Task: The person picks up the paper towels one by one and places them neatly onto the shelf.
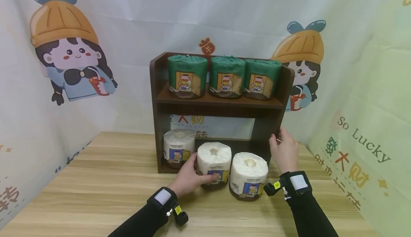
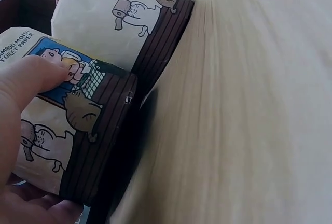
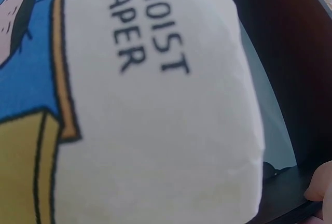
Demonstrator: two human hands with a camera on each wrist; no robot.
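Note:
In the head view my left hand [image 1: 190, 177] grips a white-wrapped toilet paper roll [image 1: 214, 158] in front of the shelf's lower level. Its thumb [image 2: 44, 73] lies across the printed front, with fingers round the far side. Close by on the right, a second white toilet paper roll [image 1: 248, 173] stands upright on the table. My right hand [image 1: 285, 151] holds the right side panel of the dark brown shelf [image 1: 269, 126], thumb and fingers at its front edge. Part of that hand shows at the right wrist view's edge, past a white roll [image 3: 155, 130] filling the foreground.
Three green-wrapped rolls [image 1: 226, 76] stand in a row on the upper shelf. Another white roll [image 1: 179, 148] sits at the lower level's left end. The wooden table [image 1: 96, 180] extends to both sides, and a printed cloth [image 1: 135, 51] hangs behind.

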